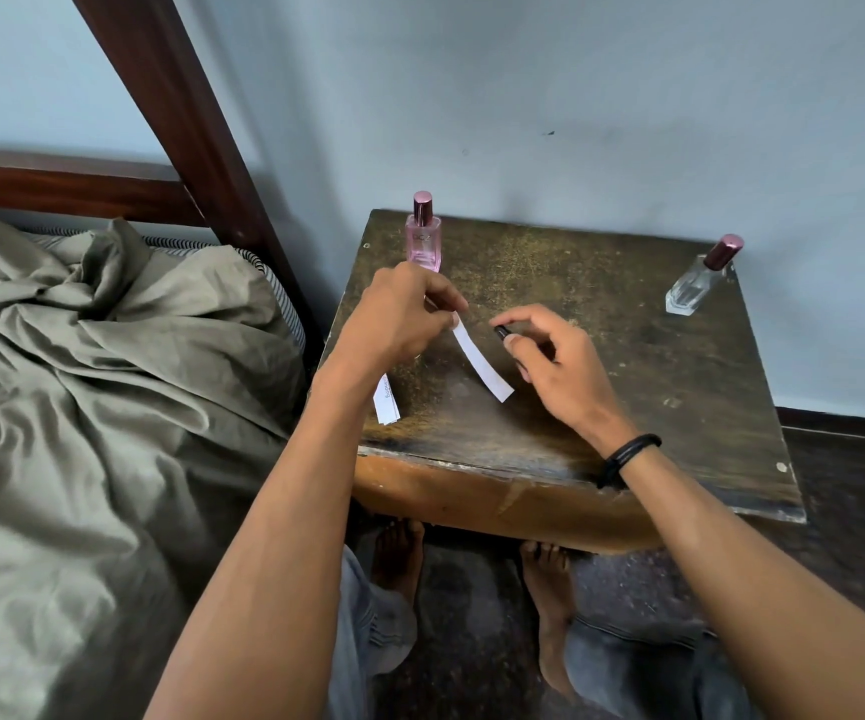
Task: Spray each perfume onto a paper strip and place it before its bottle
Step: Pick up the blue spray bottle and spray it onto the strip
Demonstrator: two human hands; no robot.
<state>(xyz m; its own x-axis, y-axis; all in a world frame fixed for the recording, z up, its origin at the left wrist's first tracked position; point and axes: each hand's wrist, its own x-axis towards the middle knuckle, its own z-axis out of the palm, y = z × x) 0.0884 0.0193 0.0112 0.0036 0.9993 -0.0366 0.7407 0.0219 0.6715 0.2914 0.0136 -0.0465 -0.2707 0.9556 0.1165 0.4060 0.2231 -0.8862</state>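
So you're pretty early in this one, going by how things lie. Your left hand (399, 314) is pinching the top end of one strip (480, 363), which slants down toward you with its far end low over the tabletop (628, 397); I can't tell if it's touching. Your right hand (550, 356) is curled around a dark item (501, 332), whose tip pokes out between thumb and forefinger, just beside the strip and aimed at it. It could be a little sprayer or a cap, but it's too small to say. The hands are close together, though not touching.

What's done: honestly nothing I can confirm. There's no strip in front of the clear bottle (695, 283) at the back right corner. The spot in front of the pink bottle (423, 241) at the back left is hidden by your left hand, so no call there. My read is you're on the spraying step for the first strip, with placing it and the rest of the bottles still to go.

Counts:
- bottles standing: two, both capped, well apart
- strip in hand: one
- spare strips (386, 402): a small stack by the front left edge, partly under your left forearm. It's at least two, but I can't count it exactly
- dark item: one
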